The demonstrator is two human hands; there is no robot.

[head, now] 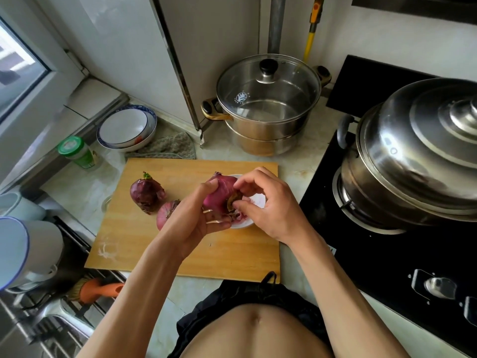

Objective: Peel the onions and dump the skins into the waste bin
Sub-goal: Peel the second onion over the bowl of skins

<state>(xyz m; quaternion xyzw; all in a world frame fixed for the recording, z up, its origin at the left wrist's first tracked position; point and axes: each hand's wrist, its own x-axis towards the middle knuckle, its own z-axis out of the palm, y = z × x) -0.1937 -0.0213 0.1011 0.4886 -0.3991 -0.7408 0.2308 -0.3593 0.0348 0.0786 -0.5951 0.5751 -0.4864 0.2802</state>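
Three red onions in play: two sit on the light wooden cutting board (144, 236), a dark purple one with a green sprout (146, 195) and a paler pink one (165, 215) just beside it, partly hidden by the left wrist. The third, a round red-purple onion with loose papery skin (220, 195), is held up over a small white dish (254, 202) on the board.

Left hand (200, 218) cups that onion from below, fingers (218, 224) curled round it, thumb on top. Right hand (268, 205) pinches the brown dried root end, thumb and forefinger clamped on it.

Handling, my read: bulb is firm, moderately heavy, round, so it rolls; needs the full-palm grip it has now. Skin is thin, brittle, tears in flakes; best lifted from the root or neck edge where it is already loose. The layer under it is likely slick.

Waste bin is not in view. Skins look set to land in the dish.
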